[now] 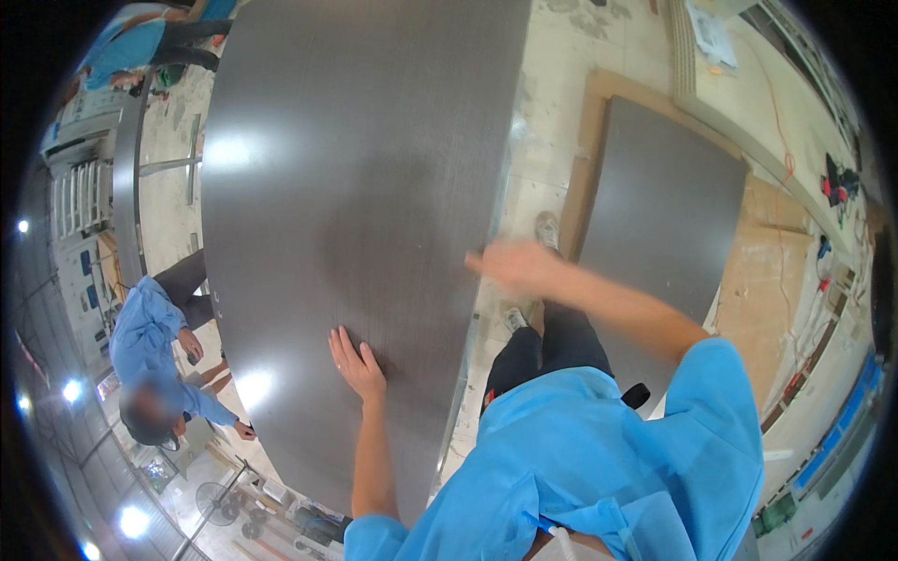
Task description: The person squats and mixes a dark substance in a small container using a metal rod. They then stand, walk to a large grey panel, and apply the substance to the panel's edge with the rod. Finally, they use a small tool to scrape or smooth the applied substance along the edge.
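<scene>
A large dark grey-brown panel (374,178) with a fine straight grain stretches out before me. My left hand (360,366) lies flat on its near part, fingers spread, with nothing in it. Over the panel's right edge is my right hand (520,267), smeared by motion. Its fingers point toward the panel, and I cannot make out whether they hold anything or touch the edge.
Across the panel, a co-worker in a blue shirt (150,323) has a hand at its left edge. Another person (131,51) is at the far left. To my right lies a second dark panel (664,206) on brown cardboard (772,271), beside a pale bench (748,103).
</scene>
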{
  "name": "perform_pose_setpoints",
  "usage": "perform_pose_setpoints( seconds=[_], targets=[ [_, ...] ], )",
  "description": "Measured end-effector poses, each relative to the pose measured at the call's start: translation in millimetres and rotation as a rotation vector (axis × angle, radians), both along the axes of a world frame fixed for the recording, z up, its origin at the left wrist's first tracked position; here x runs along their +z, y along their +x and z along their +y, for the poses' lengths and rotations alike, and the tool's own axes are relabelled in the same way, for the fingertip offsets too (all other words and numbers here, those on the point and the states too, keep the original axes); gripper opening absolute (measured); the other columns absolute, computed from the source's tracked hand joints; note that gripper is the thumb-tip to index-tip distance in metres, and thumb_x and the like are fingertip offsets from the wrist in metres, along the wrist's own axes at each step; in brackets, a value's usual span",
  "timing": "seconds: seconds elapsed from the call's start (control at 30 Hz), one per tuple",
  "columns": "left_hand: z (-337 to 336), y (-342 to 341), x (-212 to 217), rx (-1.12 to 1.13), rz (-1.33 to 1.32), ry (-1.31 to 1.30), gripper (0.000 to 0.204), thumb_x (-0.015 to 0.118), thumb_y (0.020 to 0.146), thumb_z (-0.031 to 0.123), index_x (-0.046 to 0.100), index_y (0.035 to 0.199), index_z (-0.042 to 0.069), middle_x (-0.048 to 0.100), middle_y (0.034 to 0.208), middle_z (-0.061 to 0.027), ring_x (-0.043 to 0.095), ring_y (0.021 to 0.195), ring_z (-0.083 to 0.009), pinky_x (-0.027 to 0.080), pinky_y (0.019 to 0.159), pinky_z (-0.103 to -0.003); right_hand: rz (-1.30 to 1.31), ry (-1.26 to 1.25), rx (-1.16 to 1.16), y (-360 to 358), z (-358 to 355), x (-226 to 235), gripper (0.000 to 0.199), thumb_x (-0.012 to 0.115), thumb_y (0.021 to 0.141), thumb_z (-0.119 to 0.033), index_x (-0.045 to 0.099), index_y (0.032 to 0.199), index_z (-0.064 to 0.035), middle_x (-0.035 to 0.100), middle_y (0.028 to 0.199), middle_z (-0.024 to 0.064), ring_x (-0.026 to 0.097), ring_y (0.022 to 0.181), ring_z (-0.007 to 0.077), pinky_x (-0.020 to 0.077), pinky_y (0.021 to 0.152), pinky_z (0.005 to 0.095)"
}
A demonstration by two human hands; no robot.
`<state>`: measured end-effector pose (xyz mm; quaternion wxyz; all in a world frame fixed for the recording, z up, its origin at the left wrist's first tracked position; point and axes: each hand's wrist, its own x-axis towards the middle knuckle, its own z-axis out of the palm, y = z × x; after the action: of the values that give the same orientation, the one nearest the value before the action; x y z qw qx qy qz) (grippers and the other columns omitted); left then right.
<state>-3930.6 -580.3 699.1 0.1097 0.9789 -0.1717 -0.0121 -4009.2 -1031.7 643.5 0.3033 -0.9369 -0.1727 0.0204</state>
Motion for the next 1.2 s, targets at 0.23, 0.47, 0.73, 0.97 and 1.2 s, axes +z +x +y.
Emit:
perform_pose_setpoints(
  seconds=[0.23,0.47,0.73,0.97,1.2],
  targets=[
    [45.3,-27.7,-4.8,0.033,-0.044,0.108,0.061,0.042,0.116,0.035,0.041,0.168,0.004,0.036,0.176,-0.0205,0.031,0.163,-0.0428,0.027,0.131,-0.057,-0.364,0.018,-0.648,122.4,-153.3,10.8,0.038,0.063,0.102,-0.009,0.067,0.140,-0.0098,0.075,0.110,0.0071,0.074,0.095,0.0277,0.0622,0.079,0.0429],
    [50.2,-23.6,-22.2,0.019,-0.104,0.097,0.061,0.039,0.116,0.038,0.041,0.169,0.007,0.036,0.176,-0.0179,0.030,0.163,-0.0407,0.027,0.131,-0.056,-0.264,-0.023,-0.333,-43.2,98.7,-10.4,0.051,0.066,0.092,-0.007,0.064,0.143,-0.0048,0.063,0.091,0.0088,0.070,0.087,0.0257,0.0599,0.068,0.0379],
    [47.1,-16.0,-22.1,-0.011,-0.143,0.091,0.060,0.041,0.117,0.037,0.040,0.170,0.008,0.036,0.176,-0.0174,0.030,0.164,-0.0393,0.025,0.132,-0.054,-0.359,-0.026,-0.679,29.7,3.0,-9.1,0.044,0.065,0.101,-0.009,0.068,0.144,-0.0163,0.077,0.105,0.0097,0.076,0.094,0.0279,0.0643,0.078,0.0372],
    [52.7,-22.1,-24.1,-0.005,-0.131,0.100,0.061,0.039,0.117,0.038,0.039,0.170,0.008,0.036,0.176,-0.0166,0.030,0.164,-0.0381,0.026,0.132,-0.054,-0.620,0.047,-0.625,20.3,26.4,-45.7,0.043,0.067,0.103,-0.013,0.070,0.146,-0.0136,0.071,0.086,0.0063,0.069,0.074,0.0234,0.0585,0.065,0.0393],
    [53.6,-24.9,-20.0,-0.002,-0.141,0.078,0.061,0.040,0.116,0.038,0.039,0.170,0.009,0.036,0.176,-0.0160,0.029,0.164,-0.0375,0.026,0.132,-0.054,-0.374,0.219,-0.245,-117.3,215.9,-32.8,0.059,0.070,0.090,-0.006,0.065,0.148,-0.0124,0.060,0.079,0.0033,0.065,0.072,0.0221,0.0582,0.061,0.0358]
  ],
)
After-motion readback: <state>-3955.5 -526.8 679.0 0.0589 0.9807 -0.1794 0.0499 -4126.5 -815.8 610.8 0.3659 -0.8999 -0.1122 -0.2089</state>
